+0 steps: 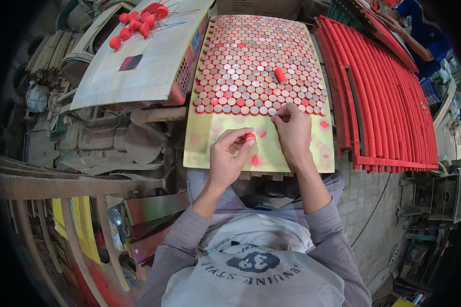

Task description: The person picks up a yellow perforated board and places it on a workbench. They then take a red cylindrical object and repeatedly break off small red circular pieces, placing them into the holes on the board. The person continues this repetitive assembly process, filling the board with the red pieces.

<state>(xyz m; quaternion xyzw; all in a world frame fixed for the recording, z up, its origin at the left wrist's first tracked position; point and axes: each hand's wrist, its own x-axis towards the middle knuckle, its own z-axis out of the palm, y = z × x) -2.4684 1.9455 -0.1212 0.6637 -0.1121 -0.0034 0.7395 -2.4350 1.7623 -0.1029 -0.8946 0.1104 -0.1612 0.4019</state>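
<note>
A pale yellow board [205, 148] lies before me, most of it covered by tight rows of small round pieces [241, 66] with red sides and pale tops. My left hand [230, 153] pinches a small red cylinder [250, 137] between thumb and fingers, just above the bare strip of the board. At the near edge of the rows, my right hand [293, 130] has its thumb and fingertips together by the last row; whatever is in them is hidden. Another red cylinder [280, 75] lies on its side atop the rows.
At the left, a white board [123, 87] on a red crate carries red dome-shaped pieces [143, 20] on thin sticks. To the right stands a rack of red rods [379, 97]. Another person's arm [412, 38] reaches in at the far right. A wooden rail [77, 185] runs at my left.
</note>
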